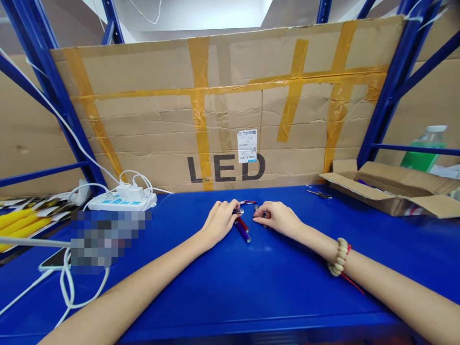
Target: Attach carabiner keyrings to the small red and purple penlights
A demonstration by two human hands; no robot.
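Note:
My left hand (220, 224) is closed, its fingertips pinched at the upper ends of two slim metal tubes on the blue table. One is a purple tube (243, 232) with a silver tip; a red tube (243, 224) lies right beside it. Just past the fingertips lies another small red piece (248, 202) with silver ends. My right hand (281, 218) is closed too, thumb and fingers drawn together around small metal bits (256, 209) that my fingers mostly hide. A beaded bracelet (339, 258) is on my right wrist.
Keys (319, 194) lie toward the back right, near an open cardboard box (388, 201). A white power strip (122, 199) with cables stands at the back left, a phone (53, 261) nearer. A large cardboard sheet (230, 115) closes off the back between blue posts.

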